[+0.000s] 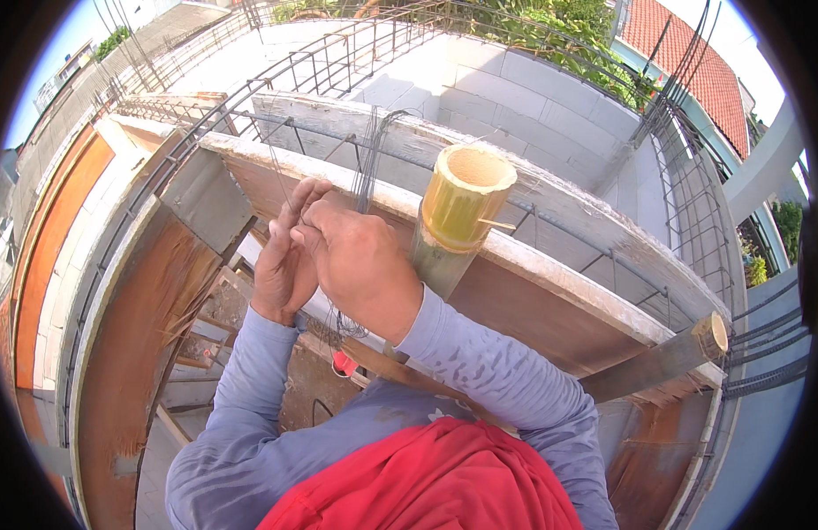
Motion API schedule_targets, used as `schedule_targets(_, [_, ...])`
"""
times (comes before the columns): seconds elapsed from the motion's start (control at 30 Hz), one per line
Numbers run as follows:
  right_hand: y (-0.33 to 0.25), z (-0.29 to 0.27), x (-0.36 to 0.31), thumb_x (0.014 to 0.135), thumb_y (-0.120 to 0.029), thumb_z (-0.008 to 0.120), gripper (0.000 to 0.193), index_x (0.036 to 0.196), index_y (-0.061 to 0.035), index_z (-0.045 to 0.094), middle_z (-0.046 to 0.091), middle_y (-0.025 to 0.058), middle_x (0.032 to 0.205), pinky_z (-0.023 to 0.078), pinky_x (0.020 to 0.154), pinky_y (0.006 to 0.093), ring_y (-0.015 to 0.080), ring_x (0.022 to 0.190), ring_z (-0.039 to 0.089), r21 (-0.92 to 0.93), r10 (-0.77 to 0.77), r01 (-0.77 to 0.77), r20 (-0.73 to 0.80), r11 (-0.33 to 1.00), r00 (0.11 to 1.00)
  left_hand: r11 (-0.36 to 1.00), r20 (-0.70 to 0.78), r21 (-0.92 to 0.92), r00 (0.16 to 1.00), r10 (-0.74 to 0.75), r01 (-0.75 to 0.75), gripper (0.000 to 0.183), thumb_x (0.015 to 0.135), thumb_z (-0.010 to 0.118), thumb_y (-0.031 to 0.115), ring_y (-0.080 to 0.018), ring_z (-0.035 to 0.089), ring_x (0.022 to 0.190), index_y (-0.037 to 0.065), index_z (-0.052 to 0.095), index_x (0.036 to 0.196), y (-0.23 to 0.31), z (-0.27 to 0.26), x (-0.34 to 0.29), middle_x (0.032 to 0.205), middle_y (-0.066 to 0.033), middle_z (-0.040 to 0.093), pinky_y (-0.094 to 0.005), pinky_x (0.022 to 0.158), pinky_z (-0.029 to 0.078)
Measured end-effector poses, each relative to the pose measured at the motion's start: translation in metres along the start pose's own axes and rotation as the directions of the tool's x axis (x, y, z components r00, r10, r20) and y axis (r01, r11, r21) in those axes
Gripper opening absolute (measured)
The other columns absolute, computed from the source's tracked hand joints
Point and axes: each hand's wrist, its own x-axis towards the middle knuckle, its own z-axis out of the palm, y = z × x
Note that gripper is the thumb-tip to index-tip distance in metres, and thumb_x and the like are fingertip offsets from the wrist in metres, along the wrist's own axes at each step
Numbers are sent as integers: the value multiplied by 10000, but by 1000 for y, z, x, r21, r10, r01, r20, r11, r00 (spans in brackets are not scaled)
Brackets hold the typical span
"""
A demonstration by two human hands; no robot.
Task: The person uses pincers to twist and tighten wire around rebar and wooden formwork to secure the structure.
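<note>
My left hand (284, 267) and my right hand (365, 269) are close together above the edge of a wooden formwork board (550, 291). Fingertips of both hands meet in a pinch around a thin strand of wire (275, 163), which rises above them. Beside my right hand, a bundle of thin tie wire (368, 168) hangs over the board's top edge. More loose wire (347, 325) dangles below my hands. An upright bamboo post (466, 208) stands just right of my right hand, its hollow cut end facing up. The exact grip is partly hidden by the fingers.
Steel rebar (550, 216) runs between the formwork board and a second whitish board (594, 208). A slanted bamboo pole (656, 358) lies at the right. Brown plywood panels (153, 318) stand at the left. A white block wall (515, 97) is behind. Something red (344, 363) shows below.
</note>
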Motion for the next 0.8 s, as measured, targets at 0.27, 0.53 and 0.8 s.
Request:
schedule_targets(0.27, [-80, -87, 22, 1002, -112, 545, 180, 1128, 0, 481, 632, 244, 834, 504, 666, 496, 426, 729, 650, 306, -64, 105, -141, 946, 988, 793, -173, 513, 945, -278, 328, 410, 1020, 670, 355, -130, 443, 812, 66, 434, 1188, -19, -13, -50, 973, -28, 479, -296, 696, 385])
schedule_targets(0.53, [-104, -301, -41, 1023, -145, 540, 195, 1157, -5, 510, 625, 196, 925, 501, 682, 416, 328, 770, 628, -95, 306, -325, -174, 941, 936, 704, -125, 582, 901, -416, 407, 341, 1023, 673, 374, -46, 390, 504, 107, 507, 892, -17, -38, -35, 647, 28, 479, -226, 453, 317])
schedule_targets(0.8, [-230, -437, -168, 1042, -163, 528, 196, 1169, -14, 528, 620, 159, 930, 490, 693, 382, 276, 767, 597, -658, 348, -688, -595, 307, 725, 500, -104, 771, 853, -511, 394, 304, 964, 753, 307, -51, 450, 611, 84, 556, 900, 8, -55, -21, 709, 36, 516, -224, 557, 361])
